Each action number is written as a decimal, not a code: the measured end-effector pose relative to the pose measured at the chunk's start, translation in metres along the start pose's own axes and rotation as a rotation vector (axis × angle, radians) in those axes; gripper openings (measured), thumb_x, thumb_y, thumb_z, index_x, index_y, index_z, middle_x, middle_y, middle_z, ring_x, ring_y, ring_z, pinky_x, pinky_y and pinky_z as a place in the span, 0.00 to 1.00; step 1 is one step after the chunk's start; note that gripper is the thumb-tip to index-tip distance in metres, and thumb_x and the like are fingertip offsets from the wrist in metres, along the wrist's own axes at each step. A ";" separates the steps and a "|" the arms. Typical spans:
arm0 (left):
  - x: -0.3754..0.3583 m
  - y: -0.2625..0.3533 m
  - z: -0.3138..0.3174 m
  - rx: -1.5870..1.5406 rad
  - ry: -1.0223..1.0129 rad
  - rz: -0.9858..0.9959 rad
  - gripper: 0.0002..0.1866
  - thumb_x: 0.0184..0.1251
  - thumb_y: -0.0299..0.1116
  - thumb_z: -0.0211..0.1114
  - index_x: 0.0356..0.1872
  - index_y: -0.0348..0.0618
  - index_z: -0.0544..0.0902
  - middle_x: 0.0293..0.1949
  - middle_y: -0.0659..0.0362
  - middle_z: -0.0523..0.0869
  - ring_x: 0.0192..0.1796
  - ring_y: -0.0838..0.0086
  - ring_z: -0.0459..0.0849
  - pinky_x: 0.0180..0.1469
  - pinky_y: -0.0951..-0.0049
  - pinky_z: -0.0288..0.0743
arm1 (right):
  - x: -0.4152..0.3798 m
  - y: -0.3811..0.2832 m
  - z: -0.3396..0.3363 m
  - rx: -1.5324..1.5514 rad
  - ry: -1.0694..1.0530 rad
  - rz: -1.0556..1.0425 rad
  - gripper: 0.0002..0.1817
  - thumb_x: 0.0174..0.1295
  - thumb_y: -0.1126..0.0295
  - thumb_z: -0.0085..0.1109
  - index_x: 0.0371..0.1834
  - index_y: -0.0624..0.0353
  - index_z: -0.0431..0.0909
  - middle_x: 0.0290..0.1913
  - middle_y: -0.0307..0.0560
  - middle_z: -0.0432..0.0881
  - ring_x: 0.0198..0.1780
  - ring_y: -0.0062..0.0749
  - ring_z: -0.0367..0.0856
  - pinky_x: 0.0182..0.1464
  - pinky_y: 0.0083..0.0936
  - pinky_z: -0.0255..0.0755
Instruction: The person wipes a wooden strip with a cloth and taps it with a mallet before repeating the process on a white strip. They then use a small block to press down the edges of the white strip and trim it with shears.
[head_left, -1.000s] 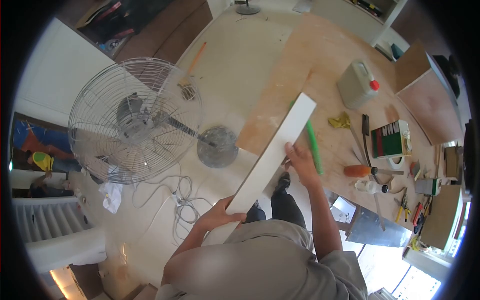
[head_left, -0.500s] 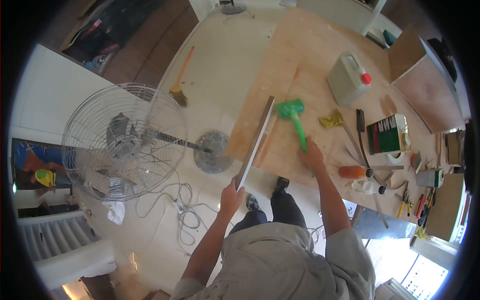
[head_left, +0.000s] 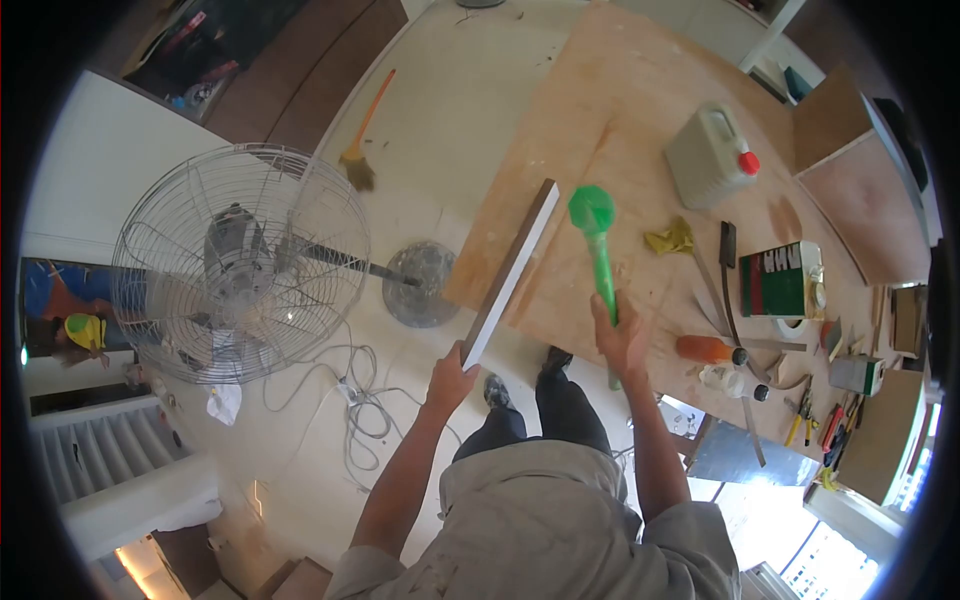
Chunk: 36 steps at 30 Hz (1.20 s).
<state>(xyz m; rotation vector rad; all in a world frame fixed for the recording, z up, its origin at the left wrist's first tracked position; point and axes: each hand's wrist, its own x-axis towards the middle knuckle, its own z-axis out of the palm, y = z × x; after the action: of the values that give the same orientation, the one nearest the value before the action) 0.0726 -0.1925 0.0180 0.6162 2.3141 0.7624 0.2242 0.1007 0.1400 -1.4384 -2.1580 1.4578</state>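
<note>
My left hand (head_left: 453,384) is closed round the lower end of a long, straight metal bar (head_left: 512,272), which points up and away over the table's left edge. My right hand (head_left: 623,338) grips a green mallet (head_left: 603,262) by its handle. The mallet's head is at the far end, turned so that one face shows, and it is a little to the right of the bar's tip. Below both tools lies the wooden tabletop (head_left: 570,130).
On the table's right are a jerrycan (head_left: 705,160) with a red cap, a green-and-white can (head_left: 782,280), an orange bottle (head_left: 708,348), a yellow cloth (head_left: 670,237) and pliers (head_left: 800,415). A caged fan (head_left: 240,265) stands left; a cable (head_left: 365,410) lies coiled on the floor beside a broom (head_left: 357,165).
The mallet has turned in my right hand's grip so its head faces another way, and that hand has come slightly nearer. The bar has shifted slightly; the whole view has moved a little.
</note>
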 end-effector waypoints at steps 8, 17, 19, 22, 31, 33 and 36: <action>0.001 -0.002 0.000 0.023 0.005 0.012 0.30 0.66 0.38 0.74 0.67 0.38 0.76 0.46 0.31 0.90 0.54 0.31 0.87 0.58 0.39 0.82 | -0.022 0.030 0.058 -0.226 -0.137 -0.275 0.23 0.80 0.49 0.59 0.44 0.62 0.78 0.27 0.70 0.83 0.33 0.72 0.85 0.34 0.57 0.74; 0.004 -0.008 -0.001 -0.013 -0.016 0.002 0.30 0.63 0.36 0.73 0.65 0.39 0.76 0.45 0.31 0.90 0.53 0.30 0.87 0.58 0.38 0.81 | -0.057 0.013 0.061 -0.314 -0.206 -0.190 0.25 0.78 0.47 0.60 0.48 0.62 0.78 0.29 0.69 0.85 0.38 0.73 0.87 0.39 0.60 0.77; 0.005 -0.008 0.002 -0.029 -0.001 -0.020 0.30 0.63 0.35 0.73 0.65 0.39 0.76 0.45 0.30 0.90 0.53 0.31 0.88 0.58 0.38 0.82 | -0.065 0.014 0.060 -0.294 -0.216 -0.193 0.24 0.78 0.47 0.60 0.51 0.62 0.79 0.31 0.70 0.86 0.40 0.73 0.87 0.40 0.60 0.78; 0.005 -0.001 -0.007 -0.001 -0.043 -0.001 0.29 0.63 0.34 0.72 0.66 0.39 0.76 0.48 0.30 0.89 0.54 0.32 0.87 0.60 0.39 0.81 | -0.078 0.023 0.071 -0.271 -0.208 -0.219 0.24 0.78 0.48 0.60 0.52 0.61 0.79 0.35 0.70 0.87 0.42 0.73 0.88 0.42 0.60 0.79; 0.009 -0.010 -0.005 0.017 -0.015 0.052 0.30 0.61 0.32 0.71 0.65 0.39 0.77 0.50 0.32 0.89 0.56 0.31 0.86 0.61 0.39 0.80 | -0.099 0.038 0.075 -0.463 -0.225 -0.196 0.23 0.77 0.49 0.63 0.53 0.61 0.81 0.35 0.71 0.87 0.42 0.74 0.87 0.41 0.59 0.79; 0.017 -0.015 -0.005 -0.004 0.000 0.094 0.29 0.59 0.33 0.73 0.63 0.38 0.78 0.47 0.35 0.91 0.51 0.35 0.89 0.57 0.43 0.83 | -0.096 0.048 0.068 -0.437 -0.179 -0.255 0.23 0.76 0.50 0.64 0.50 0.62 0.82 0.33 0.70 0.87 0.41 0.73 0.87 0.40 0.58 0.79; 0.013 -0.015 -0.015 -0.259 -0.110 0.060 0.27 0.58 0.32 0.77 0.58 0.36 0.81 0.41 0.42 0.92 0.42 0.47 0.93 0.48 0.52 0.87 | -0.109 0.019 0.050 -0.244 -0.056 -0.162 0.23 0.75 0.50 0.66 0.45 0.63 0.82 0.30 0.69 0.86 0.37 0.72 0.88 0.38 0.55 0.78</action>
<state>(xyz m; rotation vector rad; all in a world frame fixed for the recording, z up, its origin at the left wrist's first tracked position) 0.0498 -0.2008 0.0130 0.5960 2.0617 1.0110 0.2629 -0.0139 0.1380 -1.2684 -2.4940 1.2289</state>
